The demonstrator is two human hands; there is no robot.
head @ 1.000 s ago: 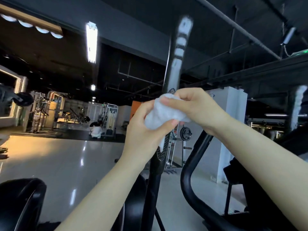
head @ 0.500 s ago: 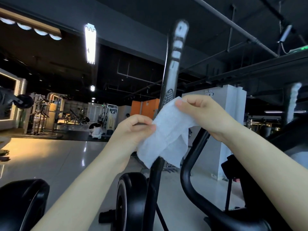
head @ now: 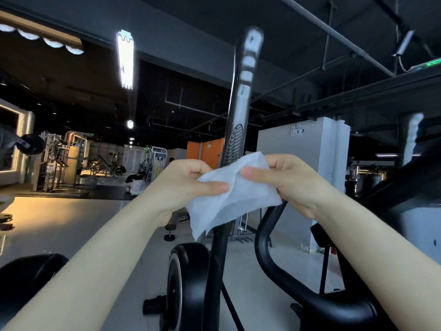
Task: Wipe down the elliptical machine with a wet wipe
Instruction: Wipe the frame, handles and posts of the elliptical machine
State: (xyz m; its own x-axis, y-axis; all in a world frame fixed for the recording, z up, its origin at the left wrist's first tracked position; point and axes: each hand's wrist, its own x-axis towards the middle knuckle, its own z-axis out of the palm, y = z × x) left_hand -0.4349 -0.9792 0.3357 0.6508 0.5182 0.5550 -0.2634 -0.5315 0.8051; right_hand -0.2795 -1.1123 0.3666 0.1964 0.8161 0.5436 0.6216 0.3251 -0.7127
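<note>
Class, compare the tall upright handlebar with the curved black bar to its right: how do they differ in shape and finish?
The upright handlebar rises straight and tall, above the wet wipe; the curved black bar bends low in a loop. The handlebar shows pale bands and a ribbed oval patch; the curved bar is plain black. Both belong to the elliptical's dark frame.

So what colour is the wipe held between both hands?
White: the wet wipe, plain and unprinted, shows clearly in the head view.

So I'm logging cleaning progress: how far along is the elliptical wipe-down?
Done: the wet wipe is out and mostly spread open. In hand: the left hand and right hand each pinch an edge, holding it in front of the upright handlebar; whether it touches is unclear. Left: seemingly all the wiping, including handlebar and curved black frame.
</note>
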